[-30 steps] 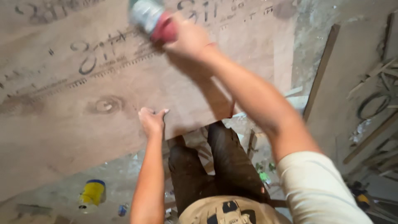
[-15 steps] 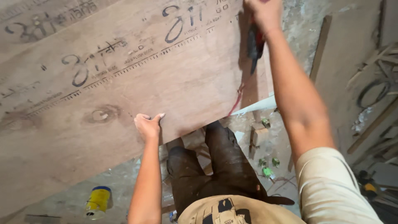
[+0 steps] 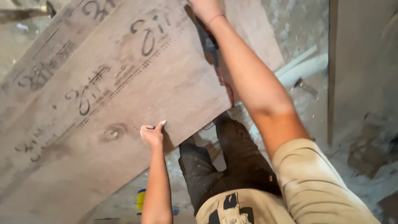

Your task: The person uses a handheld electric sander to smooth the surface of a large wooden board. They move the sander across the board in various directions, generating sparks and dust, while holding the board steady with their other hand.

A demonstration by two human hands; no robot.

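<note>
Head view: a large brown plywood sheet (image 3: 137, 95) lies tilted across the upper left of the picture, printed with dark markings and bearing a round knot near its lower edge. The left hand (image 3: 152, 134) is curled tight over that lower edge, fingers on the face. The right hand (image 3: 205, 8) is up at the top of the picture by the sheet's right edge, closed around a dark power tool (image 3: 207, 39) with a red cord (image 3: 226, 89) hanging down along the forearm. Below the sheet the person's dark trousers (image 3: 224, 166) fill the gap. A yellow can (image 3: 141, 200) stands on the dusty floor under the sheet's lower edge. To the right, a pale pipe (image 3: 300, 66) lies on the floor beside a tall upright board (image 3: 360, 62); open floor lies between them.
</note>
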